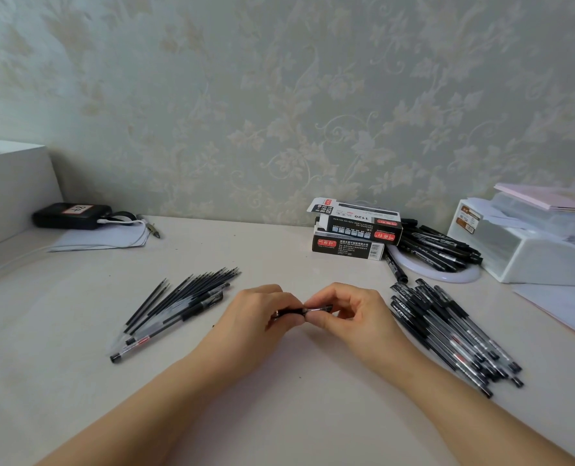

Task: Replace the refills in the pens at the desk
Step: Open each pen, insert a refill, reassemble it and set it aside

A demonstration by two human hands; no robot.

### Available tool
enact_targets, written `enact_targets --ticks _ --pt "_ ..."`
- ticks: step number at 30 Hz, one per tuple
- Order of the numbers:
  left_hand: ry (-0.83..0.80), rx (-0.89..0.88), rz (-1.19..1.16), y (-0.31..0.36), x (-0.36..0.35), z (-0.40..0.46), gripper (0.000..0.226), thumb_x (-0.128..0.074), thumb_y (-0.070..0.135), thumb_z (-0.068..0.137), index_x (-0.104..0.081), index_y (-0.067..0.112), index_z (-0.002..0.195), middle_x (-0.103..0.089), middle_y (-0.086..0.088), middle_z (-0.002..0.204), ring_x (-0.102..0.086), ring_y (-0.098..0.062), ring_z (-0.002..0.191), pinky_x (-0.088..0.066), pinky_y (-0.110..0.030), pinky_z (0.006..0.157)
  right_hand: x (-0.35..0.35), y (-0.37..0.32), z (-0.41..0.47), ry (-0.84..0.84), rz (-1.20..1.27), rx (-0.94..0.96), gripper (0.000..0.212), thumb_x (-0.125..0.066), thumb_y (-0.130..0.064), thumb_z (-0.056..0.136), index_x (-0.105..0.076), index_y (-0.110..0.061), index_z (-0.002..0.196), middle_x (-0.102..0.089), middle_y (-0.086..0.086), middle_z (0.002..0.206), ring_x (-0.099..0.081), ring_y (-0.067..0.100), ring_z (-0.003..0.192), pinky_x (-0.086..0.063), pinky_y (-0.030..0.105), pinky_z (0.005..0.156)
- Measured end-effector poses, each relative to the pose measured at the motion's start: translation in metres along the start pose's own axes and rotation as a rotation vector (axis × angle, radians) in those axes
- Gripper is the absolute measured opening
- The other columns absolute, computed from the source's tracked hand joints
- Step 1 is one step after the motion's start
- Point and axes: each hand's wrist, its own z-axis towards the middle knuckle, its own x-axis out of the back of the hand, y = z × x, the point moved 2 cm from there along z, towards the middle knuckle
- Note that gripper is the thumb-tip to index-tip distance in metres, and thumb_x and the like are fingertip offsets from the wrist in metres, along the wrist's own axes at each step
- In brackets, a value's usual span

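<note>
Head view showed both hands meeting over the middle of the desk (279, 398); the left hand (259, 317) curled round one end of a pen (313, 310), and the right hand (350, 314) pinched its other end between thumb and fingers; the pen lay level between them, just above the desk; to the left lay a fan of refills (192, 294) with a few pens among them; to the right lay a pile of pens (447, 334); behind stood two stacked boxes (353, 230) and more pens on a white ring (440, 264); the step in hand looked like twisting the barrel apart or together, though which could not be told; the next move would likely call for a steady pull or twist along the pen's line, keeping the refill from bending.
</note>
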Motion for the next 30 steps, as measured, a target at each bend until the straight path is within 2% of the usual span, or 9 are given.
enact_targets --ticks 3,6,9,14,18,22,24,26,30 --pt "-0.003 -0.001 -0.009 0.001 0.000 -0.001 0.010 -0.064 0.023 0.091 -0.073 0.023 0.096 -0.058 0.008 0.077 -0.051 -0.006 0.073 -0.034 -0.012 0.062 0.000 0.000 0.001 0.003 0.026 -0.014 0.013 -0.078 -0.019 0.081 -0.075 -0.031 0.085 -0.075 -0.003 0.083 -0.060 0.007 0.070 -0.045 0.017 0.064" --pt "-0.012 -0.004 -0.019 0.003 0.001 -0.001 0.010 -0.064 0.023 0.091 -0.073 0.022 0.096 -0.059 0.007 0.077 -0.051 -0.005 0.072 -0.035 -0.012 0.063 -0.001 0.000 0.000 -0.002 0.053 -0.038 0.015 -0.079 -0.016 0.081 -0.076 -0.030 0.085 -0.075 -0.001 0.083 -0.062 0.014 0.072 -0.047 0.025 0.070" --pt "-0.012 -0.003 -0.012 0.004 0.001 0.000 0.011 -0.064 0.024 0.092 -0.073 0.022 0.097 -0.060 0.006 0.078 -0.051 -0.005 0.072 -0.035 -0.013 0.062 0.000 -0.001 0.001 -0.002 0.080 -0.048 0.014 -0.078 -0.015 0.081 -0.076 -0.028 0.085 -0.075 0.000 0.083 -0.064 0.027 0.074 -0.049 0.030 0.074" --pt "0.052 0.001 -0.008 0.007 0.000 0.000 0.013 -0.060 0.024 0.094 -0.072 0.026 0.101 -0.059 0.008 0.081 -0.052 -0.006 0.072 -0.035 -0.010 0.063 -0.002 -0.006 0.003 0.036 0.174 -0.046 0.014 -0.074 -0.006 0.084 -0.072 -0.017 0.092 -0.073 -0.003 0.078 -0.064 0.009 0.071 -0.050 0.017 0.072" --pt "0.067 -0.036 -0.034 0.012 -0.003 0.001 0.031 -0.048 0.011 0.099 -0.060 0.024 0.124 -0.054 0.006 0.097 -0.052 -0.007 0.079 -0.039 -0.014 0.069 -0.002 -0.008 0.003 0.123 0.247 -0.107 0.012 -0.072 -0.017 0.086 -0.067 -0.021 0.097 -0.076 0.003 0.086 -0.066 0.009 0.074 -0.052 0.019 0.068" --pt "-0.013 -0.065 -0.047 0.012 -0.007 -0.001 0.047 -0.041 0.007 0.100 -0.043 0.028 0.142 -0.040 0.007 0.114 -0.050 -0.008 0.085 -0.034 -0.006 0.073 -0.009 -0.009 0.001 0.143 0.349 -0.144 0.008 -0.069 -0.023 0.089 -0.068 -0.031 0.086 -0.075 0.000 0.089 -0.069 0.010 0.078 -0.052 0.019 0.066" --pt "-0.025 -0.073 -0.071 0.012 -0.006 -0.001 0.046 -0.042 0.013 0.101 -0.040 0.032 0.143 -0.038 0.008 0.114 -0.050 -0.006 0.087 -0.033 -0.005 0.073 -0.011 -0.009 0.001 0.152 0.369 -0.170 0.004 -0.064 -0.025 0.093 -0.067 -0.024 0.095 -0.075 0.000 0.091 -0.070 0.012 0.080 -0.052 0.020 0.066" --pt "-0.028 -0.096 -0.077 0.013 -0.005 -0.002 0.043 -0.044 0.025 0.101 -0.040 0.036 0.143 -0.039 0.010 0.113 -0.051 -0.003 0.089 -0.035 -0.005 0.075 -0.009 -0.008 0.002 0.170 0.396 -0.202 0.016 -0.057 -0.026 0.097 -0.064 -0.012 0.104 -0.075 0.002 0.093 -0.071 0.016 0.083 -0.054 0.022 0.068" --pt "-0.016 -0.078 0.009 0.009 -0.004 -0.005 0.034 -0.046 0.037 0.099 -0.054 0.034 0.132 -0.043 0.014 0.111 -0.054 0.001 0.088 -0.046 -0.021 0.078 0.014 -0.015 0.007 0.303 0.387 -0.173 0.019 -0.047 -0.021 0.102 -0.063 -0.010 0.103 -0.064 0.004 0.081 -0.067 0.013 0.072 -0.052 0.022 0.062"
